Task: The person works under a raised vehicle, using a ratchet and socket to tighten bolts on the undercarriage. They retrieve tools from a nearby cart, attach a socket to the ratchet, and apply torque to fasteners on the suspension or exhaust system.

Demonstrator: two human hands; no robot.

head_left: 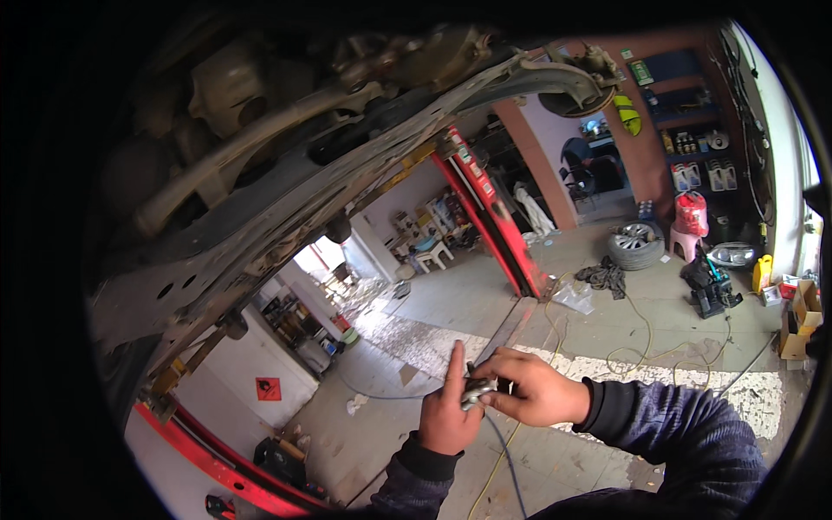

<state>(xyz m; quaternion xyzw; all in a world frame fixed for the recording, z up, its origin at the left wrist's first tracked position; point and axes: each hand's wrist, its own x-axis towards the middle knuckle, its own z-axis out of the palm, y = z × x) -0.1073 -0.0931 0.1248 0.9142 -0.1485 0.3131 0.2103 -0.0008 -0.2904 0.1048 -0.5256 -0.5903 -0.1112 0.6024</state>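
"What is seen in the head view, low in the middle?"

"A small metal part (474, 396) is seen there, in front of the body. It is pinched between the thumb and fingers of the right hand (539, 390)."

"And is it held by the left hand (448, 414) too?"

"It is touched by that hand, but whether it is gripped there cannot be told, as some fingers are hidden. One left finger is pointed up."

"What is the part like?"

"It is shiny on one side and dark on top. Its full shape is covered by the fingers."

"What is seen up high?"

"The dirty underside of a car (295, 165) is seen, at the upper left. It is lifted way above the floor. A tall red post (496, 221) is seen just past it."

"And on the right?"

"A wheel (637, 251) is laid flat on the floor. Near it, a red bag (691, 214) is set on a pink stool (685, 243). A yellow cord (652, 331) is spread in loops on the floor, and a cardboard box (802, 319) is seen by the right edge."
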